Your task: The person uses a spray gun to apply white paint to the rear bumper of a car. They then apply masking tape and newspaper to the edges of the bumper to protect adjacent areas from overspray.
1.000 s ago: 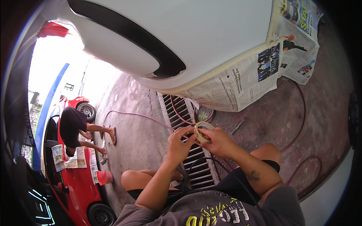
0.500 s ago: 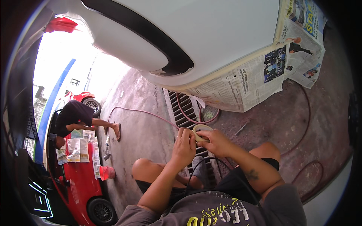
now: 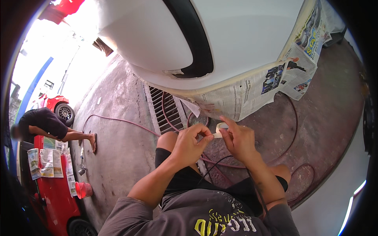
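Note:
My right hand (image 3: 241, 143) is closed round a roll of masking tape (image 3: 221, 126), with its index finger stretched up past the roll. My left hand (image 3: 192, 144) pinches the free end of the tape, and a short pale strip (image 3: 217, 135) spans the gap between the two hands. Both hands are over my lap, below the newspaper (image 3: 252, 92) along the white car panel's (image 3: 240, 35) lower edge. A band of tape (image 3: 220, 89) fixes that paper to the panel. A curved black trim (image 3: 193, 43) crosses the white bodywork.
A floor drain grate (image 3: 165, 110) lies before me, with a dark red hose (image 3: 118, 119) crossing it. To the left, another person (image 3: 47, 124) bends over a red car (image 3: 55, 196) partly covered in newspaper. A red bucket (image 3: 83, 190) stands beside that car.
My hands have drawn apart, and a strip of tape now shows between them. The roll has shifted right and slightly up with my right hand. The whole view has turned and shifted.

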`<state>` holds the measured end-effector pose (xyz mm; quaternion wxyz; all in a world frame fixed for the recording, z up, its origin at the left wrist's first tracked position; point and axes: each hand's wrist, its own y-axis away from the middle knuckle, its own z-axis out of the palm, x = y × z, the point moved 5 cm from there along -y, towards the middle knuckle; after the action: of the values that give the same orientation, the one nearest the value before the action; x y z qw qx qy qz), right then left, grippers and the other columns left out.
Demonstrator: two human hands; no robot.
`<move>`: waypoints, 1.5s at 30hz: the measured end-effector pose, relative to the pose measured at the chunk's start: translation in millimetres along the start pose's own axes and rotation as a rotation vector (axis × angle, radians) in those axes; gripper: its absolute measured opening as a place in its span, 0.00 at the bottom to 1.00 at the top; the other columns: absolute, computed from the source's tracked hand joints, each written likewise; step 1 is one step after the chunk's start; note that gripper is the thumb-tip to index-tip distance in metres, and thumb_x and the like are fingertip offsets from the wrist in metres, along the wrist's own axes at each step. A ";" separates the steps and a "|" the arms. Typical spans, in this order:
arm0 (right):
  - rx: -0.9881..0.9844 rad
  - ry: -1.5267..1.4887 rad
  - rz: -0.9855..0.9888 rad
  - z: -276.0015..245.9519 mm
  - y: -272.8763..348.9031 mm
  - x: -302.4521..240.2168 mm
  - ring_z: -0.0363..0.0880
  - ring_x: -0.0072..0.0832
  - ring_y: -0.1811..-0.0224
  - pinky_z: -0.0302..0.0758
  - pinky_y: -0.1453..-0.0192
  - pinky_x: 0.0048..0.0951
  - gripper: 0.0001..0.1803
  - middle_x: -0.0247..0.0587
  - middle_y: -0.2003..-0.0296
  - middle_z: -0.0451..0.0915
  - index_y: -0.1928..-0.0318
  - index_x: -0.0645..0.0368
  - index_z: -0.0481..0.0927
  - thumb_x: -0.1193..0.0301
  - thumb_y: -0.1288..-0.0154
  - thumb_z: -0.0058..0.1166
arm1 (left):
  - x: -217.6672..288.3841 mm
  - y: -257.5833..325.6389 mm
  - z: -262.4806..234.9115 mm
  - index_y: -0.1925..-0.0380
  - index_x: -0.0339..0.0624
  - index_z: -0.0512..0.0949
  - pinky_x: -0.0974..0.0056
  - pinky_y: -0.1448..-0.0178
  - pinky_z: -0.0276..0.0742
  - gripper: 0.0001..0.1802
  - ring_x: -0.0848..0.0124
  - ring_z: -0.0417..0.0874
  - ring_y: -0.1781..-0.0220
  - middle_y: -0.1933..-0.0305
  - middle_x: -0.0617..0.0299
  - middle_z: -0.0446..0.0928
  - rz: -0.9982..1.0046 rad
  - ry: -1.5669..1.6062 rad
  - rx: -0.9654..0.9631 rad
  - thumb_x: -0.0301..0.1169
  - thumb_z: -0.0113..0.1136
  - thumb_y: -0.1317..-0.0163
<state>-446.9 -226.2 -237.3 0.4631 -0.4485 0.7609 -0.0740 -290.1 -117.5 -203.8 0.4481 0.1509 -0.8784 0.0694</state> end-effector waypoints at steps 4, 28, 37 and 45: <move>0.146 0.139 -0.138 -6.3 -10.9 -21.2 0.83 0.38 0.77 0.76 0.71 0.40 0.17 0.38 0.77 0.82 0.41 0.56 0.85 0.70 0.28 0.65 | -22.4 -7.9 -7.8 0.61 0.36 0.82 0.70 0.59 0.76 0.05 0.80 0.82 0.65 0.66 0.65 0.86 -0.099 0.316 -0.059 0.24 0.71 0.28; 0.937 -0.147 0.451 -89.9 -43.6 -15.5 0.66 0.14 0.69 0.67 0.64 0.21 0.10 0.24 0.68 0.73 0.50 0.58 0.84 0.64 0.18 0.60 | -25.3 -55.3 -97.9 0.60 0.35 0.81 0.70 0.56 0.79 0.06 0.76 0.84 0.65 0.66 0.61 0.85 -0.024 0.831 0.069 0.23 0.71 0.29; 0.245 -1.030 0.588 26.4 -96.5 -77.6 0.63 0.10 0.66 0.63 0.56 0.18 0.11 0.17 0.71 0.69 0.54 0.62 0.85 0.66 0.25 0.68 | -0.9 -76.0 -106.1 0.60 0.37 0.82 0.68 0.58 0.80 0.06 0.74 0.86 0.66 0.65 0.62 0.85 -0.004 0.998 -0.085 0.24 0.72 0.29; 0.298 -0.945 0.578 25.2 -108.7 -75.3 0.63 0.11 0.66 0.62 0.58 0.20 0.10 0.18 0.73 0.69 0.57 0.61 0.85 0.67 0.24 0.67 | 1.3 -75.3 -104.8 0.56 0.35 0.84 0.68 0.58 0.81 0.08 0.73 0.87 0.65 0.62 0.60 0.87 -0.013 1.025 0.070 0.26 0.72 0.29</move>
<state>-348.0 -225.8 -145.9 0.8126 -0.1365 0.5443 0.1577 -185.9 -161.9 -142.1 0.8162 0.1180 -0.5421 0.1612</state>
